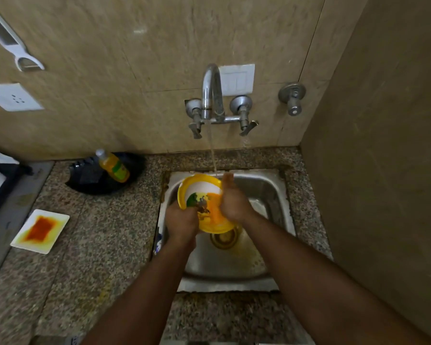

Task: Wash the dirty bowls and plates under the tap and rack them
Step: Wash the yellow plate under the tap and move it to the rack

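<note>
Running from the tap [212, 95], a thin stream of water falls past the far rim of a yellow-rimmed bowl [202, 195] held tilted over the steel sink [271, 185]. The left hand [182, 221] grips its near-left edge, fingers curled round it. The right hand [232, 200] presses flat against the orange-smeared inside (fingers straight, together). A stained white plate [40, 230] lies well apart on the granite counter [97, 240].
</note>
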`<action>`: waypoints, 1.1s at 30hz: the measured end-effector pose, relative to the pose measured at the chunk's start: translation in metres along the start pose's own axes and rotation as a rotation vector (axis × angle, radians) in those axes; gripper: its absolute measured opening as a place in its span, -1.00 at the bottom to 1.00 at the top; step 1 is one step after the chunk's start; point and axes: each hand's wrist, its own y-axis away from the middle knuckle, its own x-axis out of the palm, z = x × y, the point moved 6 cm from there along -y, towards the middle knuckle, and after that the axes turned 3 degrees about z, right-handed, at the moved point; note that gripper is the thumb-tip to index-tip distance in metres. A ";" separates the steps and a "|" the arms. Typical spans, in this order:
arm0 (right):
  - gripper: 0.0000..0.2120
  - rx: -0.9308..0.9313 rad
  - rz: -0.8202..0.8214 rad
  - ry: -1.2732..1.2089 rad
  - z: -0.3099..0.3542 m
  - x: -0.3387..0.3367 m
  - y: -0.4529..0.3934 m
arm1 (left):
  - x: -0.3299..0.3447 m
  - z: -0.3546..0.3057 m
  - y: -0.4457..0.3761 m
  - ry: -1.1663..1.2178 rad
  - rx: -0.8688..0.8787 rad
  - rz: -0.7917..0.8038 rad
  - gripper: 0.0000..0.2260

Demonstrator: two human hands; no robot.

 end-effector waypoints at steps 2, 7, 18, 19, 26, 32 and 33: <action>-0.55 0.053 -0.066 -0.103 0.000 -0.018 -0.016 | 0.000 -0.012 0.006 -0.021 0.017 0.009 -0.49; -0.35 0.242 -0.284 -0.051 0.024 -0.019 -0.012 | -0.002 -0.059 0.021 -0.174 0.129 -0.081 -0.71; -0.42 0.140 -0.259 -0.065 0.044 -0.045 -0.061 | -0.004 -0.084 0.004 -0.019 0.159 -0.143 -0.74; -0.32 0.214 -0.289 -0.043 0.044 -0.050 -0.061 | 0.000 -0.094 0.004 -0.041 0.182 -0.147 -0.75; -0.46 0.174 -0.239 -0.152 0.052 -0.020 -0.052 | -0.001 -0.105 -0.006 -0.018 0.263 -0.221 -0.59; -0.24 0.401 -0.204 -0.327 0.017 -0.038 -0.060 | 0.017 -0.084 -0.001 -0.020 0.246 -0.138 -0.54; -0.22 0.399 -0.184 -0.389 0.019 -0.040 -0.060 | 0.018 -0.083 -0.003 -0.004 0.238 -0.143 -0.52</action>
